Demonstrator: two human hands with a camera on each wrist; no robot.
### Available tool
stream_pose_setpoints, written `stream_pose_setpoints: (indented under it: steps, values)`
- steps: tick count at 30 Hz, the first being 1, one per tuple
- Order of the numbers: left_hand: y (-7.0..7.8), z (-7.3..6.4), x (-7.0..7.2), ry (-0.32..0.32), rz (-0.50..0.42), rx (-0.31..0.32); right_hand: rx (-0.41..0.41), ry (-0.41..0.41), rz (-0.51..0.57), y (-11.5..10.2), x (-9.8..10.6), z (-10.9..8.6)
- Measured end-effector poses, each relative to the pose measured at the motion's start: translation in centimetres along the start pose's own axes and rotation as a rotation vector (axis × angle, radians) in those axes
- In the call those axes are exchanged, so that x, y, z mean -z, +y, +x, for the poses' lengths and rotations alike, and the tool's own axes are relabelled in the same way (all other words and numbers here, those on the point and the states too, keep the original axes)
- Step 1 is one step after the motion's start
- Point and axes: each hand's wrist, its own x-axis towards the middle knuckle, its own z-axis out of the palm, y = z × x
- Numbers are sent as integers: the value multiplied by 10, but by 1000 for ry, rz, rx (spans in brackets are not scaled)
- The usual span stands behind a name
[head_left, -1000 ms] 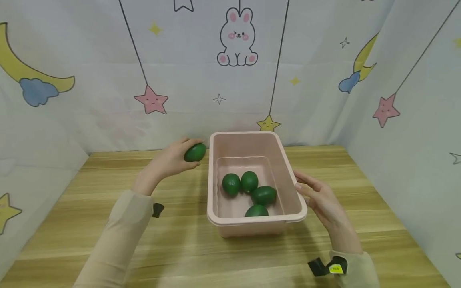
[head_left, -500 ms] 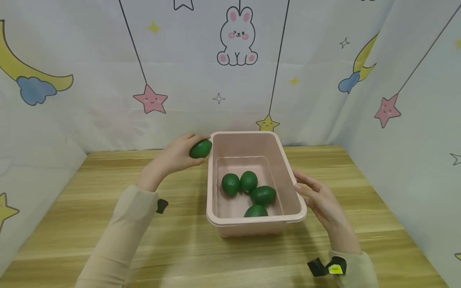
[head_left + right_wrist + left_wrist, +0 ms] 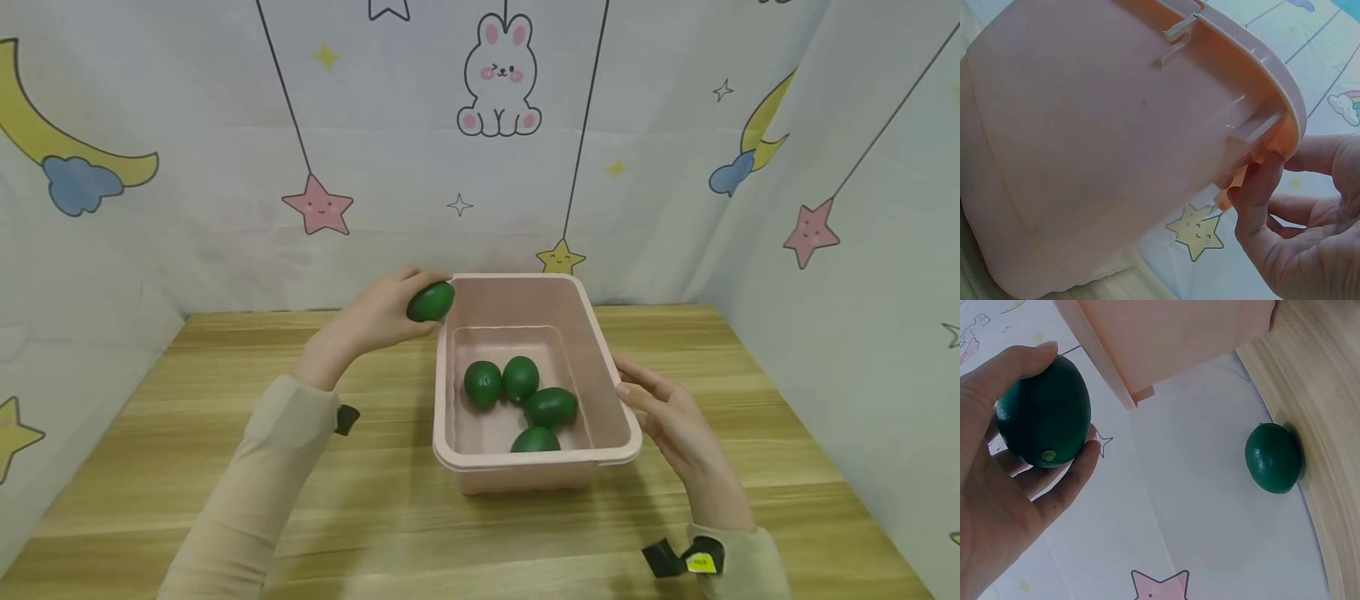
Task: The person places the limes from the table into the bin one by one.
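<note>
My left hand [image 3: 378,315] grips a dark green lime [image 3: 431,302] over the far left rim of a pink plastic bin [image 3: 442,392]. In the left wrist view, thumb and fingers curl round this lime [image 3: 1047,419], its stem scar showing. Another lime [image 3: 1274,458] lies outside the bin, by the table's edge and the white cloth; the head view does not show it. Inside the bin are several limes [image 3: 552,407], grouped toward its near half. My right hand [image 3: 678,425] pinches the bin's right rim between thumb and fingers, seen close in the right wrist view.
The bin stands on a wood-grain table [image 3: 360,500]. A white cloth [image 3: 397,150] printed with stars, moons and a rabbit hangs behind the table and along both sides. Black straps [image 3: 678,556] sit at the sleeve cuffs.
My left hand has carried its lime to the right and slightly up, from beside the bin to its left rim. The right hand stays at the rim.
</note>
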Motion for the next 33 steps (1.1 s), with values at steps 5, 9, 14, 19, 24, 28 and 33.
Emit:
stream_pose_setpoints:
  steps: [5,9,14,19,24,28,33]
  values:
    - [6,4,2,-5,6,-15,2,0,3,0,0,0]
    - [10,7,2,-1,15,-31,9,-2,7,1,0,0]
    - [15,12,1,2,29,-45,13,-8,8,1,1,1]
    - [21,15,1,-7,32,-62,13,-2,9,2,0,1]
    - [26,17,0,-30,47,-81,7,0,0,1,0,1]
    - [31,19,-2,-47,53,-89,-3,7,-9,2,1,0]
    - [38,21,-6,-79,59,-88,9,0,-10,2,2,0]
